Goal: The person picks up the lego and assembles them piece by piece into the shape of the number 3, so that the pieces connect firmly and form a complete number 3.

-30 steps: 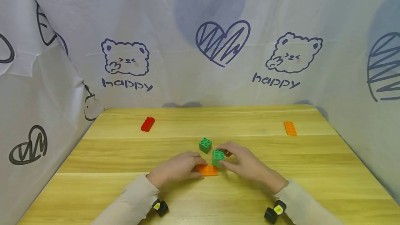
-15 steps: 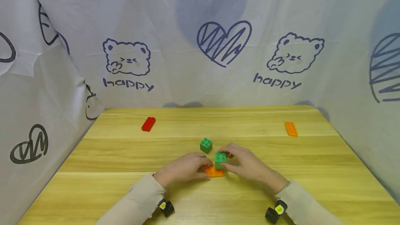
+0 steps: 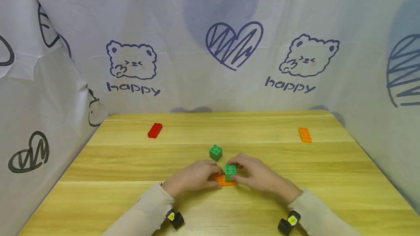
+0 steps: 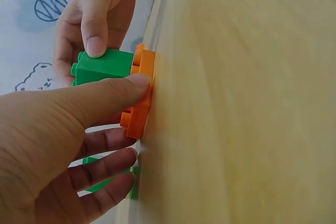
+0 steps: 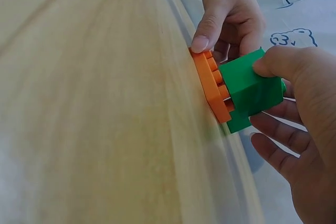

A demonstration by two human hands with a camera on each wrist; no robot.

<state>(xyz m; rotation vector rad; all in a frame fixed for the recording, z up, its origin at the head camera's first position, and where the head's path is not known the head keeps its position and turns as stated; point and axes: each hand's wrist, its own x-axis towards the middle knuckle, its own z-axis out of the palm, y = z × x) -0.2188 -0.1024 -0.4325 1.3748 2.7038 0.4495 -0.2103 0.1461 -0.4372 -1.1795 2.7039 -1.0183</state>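
Note:
In the head view my left hand (image 3: pixel 193 177) pinches a flat orange building brick (image 3: pixel 224 182) by its left end, close over the wooden table. My right hand (image 3: pixel 259 174) holds a green square building brick (image 3: pixel 230 172) between thumb and fingers, studs up. The green brick is right at the studs of the orange one, over its right part; the left wrist view shows my left thumb (image 4: pixel 128 90) along the orange brick's side. Behind both hands stands a second green brick (image 3: pixel 215 152), partly hidden by fingers in the left wrist view.
A red brick (image 3: pixel 155 130) lies at the back left of the table (image 3: pixel 210 214). Another flat orange brick (image 3: pixel 304 134) lies at the back right. White cloth (image 3: pixel 183 90) with drawn bears and hearts hangs behind the table and along its sides.
My left hand has brought the orange brick a little to the right. My right hand has lowered the green brick onto the right part of the orange one.

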